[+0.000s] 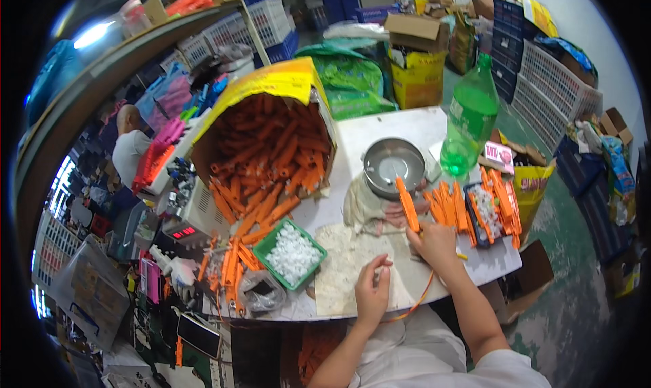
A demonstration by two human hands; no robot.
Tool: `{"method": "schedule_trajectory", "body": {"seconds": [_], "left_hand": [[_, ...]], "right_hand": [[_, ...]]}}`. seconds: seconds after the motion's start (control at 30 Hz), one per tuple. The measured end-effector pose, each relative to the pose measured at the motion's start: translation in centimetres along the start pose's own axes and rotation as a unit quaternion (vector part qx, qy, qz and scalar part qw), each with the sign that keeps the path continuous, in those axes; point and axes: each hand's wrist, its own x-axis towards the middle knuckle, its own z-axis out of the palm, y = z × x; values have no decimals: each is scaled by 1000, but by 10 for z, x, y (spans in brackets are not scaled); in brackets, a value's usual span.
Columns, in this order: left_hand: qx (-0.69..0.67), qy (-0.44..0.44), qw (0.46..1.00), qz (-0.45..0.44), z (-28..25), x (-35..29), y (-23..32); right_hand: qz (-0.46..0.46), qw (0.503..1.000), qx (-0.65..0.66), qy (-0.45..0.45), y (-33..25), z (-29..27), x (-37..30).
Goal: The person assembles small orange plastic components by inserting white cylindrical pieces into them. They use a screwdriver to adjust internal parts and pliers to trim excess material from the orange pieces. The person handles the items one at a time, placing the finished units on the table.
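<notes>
My right hand point(435, 247) is closed round the lower end of a long orange plastic piece point(407, 205). The piece tilts up and away, its pale tip over the near rim of a round metal bowl point(395, 167). An orange cord point(426, 294) runs down from beside this hand to the table's front edge; where it joins is hidden. My left hand point(373, 291) hovers at the front edge, over a stained pale sheet point(346, 269), fingers loosely bent and nothing visible in them. A crumpled cloth point(363, 208) lies beside the bowl. Right of it sit several orange pieces point(447, 205) in a row.
A yellow sack point(264, 76) spills orange pieces point(271, 140) at the left. Near it stand a green basket point(313, 279) of small white parts point(293, 254) and a clear plastic bag point(262, 292). A large green bottle point(469, 120) rises behind the orange pieces. One person point(132, 147) sits far left.
</notes>
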Motion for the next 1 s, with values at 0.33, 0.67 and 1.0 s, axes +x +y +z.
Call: {"method": "schedule_trajectory", "body": {"seconds": [0.33,0.67,1.0], "left_hand": [[-6,1,1000,31,2,2,-3],[12,-11,1000,-1,4,6,-5],[357,89,885,287,-86,112,61]], "right_hand": [[28,999,4,-20,5,4,1],[-134,933,235,-238,-82,-51,-54],[-76,895,362,-250,-72,-87,-78]]}}
